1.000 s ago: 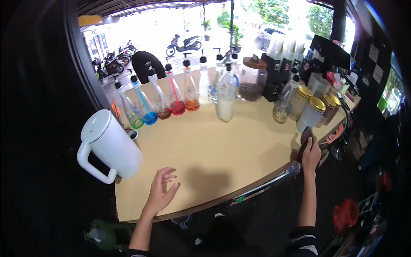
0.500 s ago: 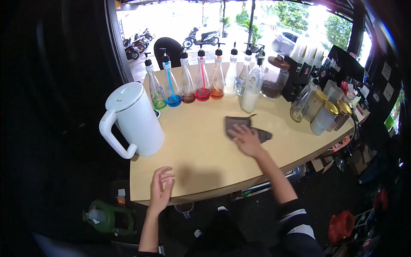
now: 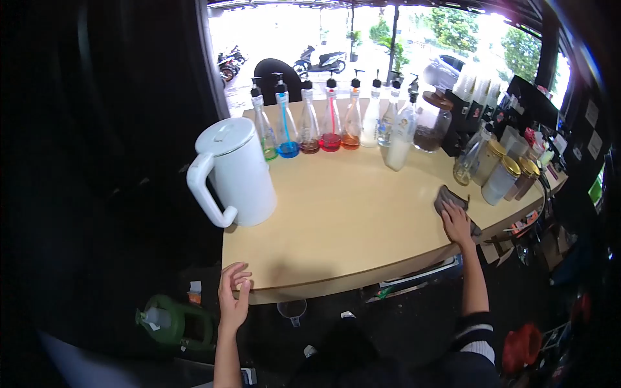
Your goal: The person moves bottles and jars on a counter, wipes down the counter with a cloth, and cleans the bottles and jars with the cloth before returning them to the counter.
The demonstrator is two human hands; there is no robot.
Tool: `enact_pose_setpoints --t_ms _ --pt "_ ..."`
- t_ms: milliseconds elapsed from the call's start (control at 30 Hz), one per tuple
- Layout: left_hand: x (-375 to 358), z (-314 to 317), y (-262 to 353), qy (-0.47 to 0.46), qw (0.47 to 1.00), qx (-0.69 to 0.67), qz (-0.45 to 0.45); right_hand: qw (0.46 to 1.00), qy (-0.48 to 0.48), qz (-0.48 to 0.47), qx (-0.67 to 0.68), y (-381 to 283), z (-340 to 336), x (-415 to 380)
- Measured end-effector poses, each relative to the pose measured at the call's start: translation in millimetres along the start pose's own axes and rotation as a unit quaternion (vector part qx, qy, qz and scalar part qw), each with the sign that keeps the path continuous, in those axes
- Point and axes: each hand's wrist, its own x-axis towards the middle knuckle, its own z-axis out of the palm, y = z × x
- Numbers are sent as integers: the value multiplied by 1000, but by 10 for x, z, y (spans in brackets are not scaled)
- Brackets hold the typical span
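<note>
Right hand (image 3: 457, 223) out flat at the right, left hand (image 3: 234, 301) loose at the near left!
And here's the right arm (image 3: 475, 284), reaching far from the near edge, bare below a dark sleeve (image 3: 474, 330) with pale bands, palm down, fingers (image 3: 447, 210) long and slightly parted, pointing far and a touch left; over on the left, the left forearm (image 3: 228, 359) comes up bare, fingers (image 3: 239, 266) softly bent towards the right, thumb (image 3: 244, 291) standing apart, palm holding nothing.

Bright daylight floods the wide opening behind the pale wooden counter (image 3: 323, 213); the floor (image 3: 272, 352) lies dark.
</note>
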Motion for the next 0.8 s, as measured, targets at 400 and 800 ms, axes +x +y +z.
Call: enact_pose_setpoints --t_ms 400,800 --pt "-212 -48 45 30 998 2 52 926 -19 -364 97 -3141 513 -592" --pt "-32 1002 329 53 992 -103 48 799 -93 -555 214 -2970 416 -1194"
